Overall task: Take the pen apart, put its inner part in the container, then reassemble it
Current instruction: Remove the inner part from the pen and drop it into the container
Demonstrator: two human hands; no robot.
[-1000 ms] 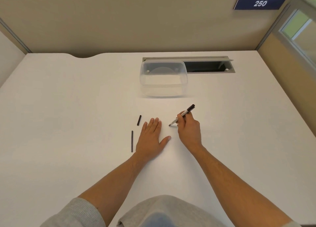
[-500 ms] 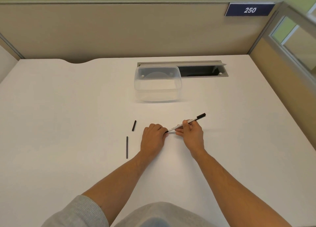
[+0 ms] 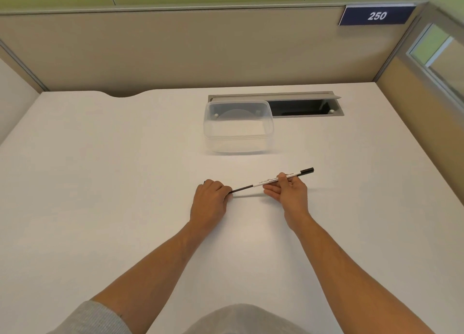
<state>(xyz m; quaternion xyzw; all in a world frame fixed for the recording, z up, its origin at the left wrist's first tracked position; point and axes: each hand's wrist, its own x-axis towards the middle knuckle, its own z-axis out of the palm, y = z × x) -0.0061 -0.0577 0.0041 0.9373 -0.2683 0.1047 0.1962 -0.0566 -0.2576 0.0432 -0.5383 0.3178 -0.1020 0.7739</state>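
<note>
My right hand [image 3: 288, 195] pinches the white pen barrel [image 3: 270, 181], which is held just above the table and slants up to the right, ending in a black tip [image 3: 307, 170]. A thin black inner rod [image 3: 242, 189] sticks out of the barrel's left end. My left hand [image 3: 209, 200] is closed on the rod's far end, fist resting on the table. A small dark bit [image 3: 204, 182] peeks out behind the left knuckles. The clear plastic container [image 3: 237, 142] stands open behind the hands, with nothing in it.
A white desk [image 3: 100, 183] with beige partition walls on three sides. Right behind the container is a grey cable slot [image 3: 303, 107] with an open dark hole. A curved notch [image 3: 128, 95] cuts the desk's back edge on the left.
The hands have drawn apart, and a black rod now spans from my left fist to the barrel. The thin rod and short black piece that lay left of my hand are out of sight.
</note>
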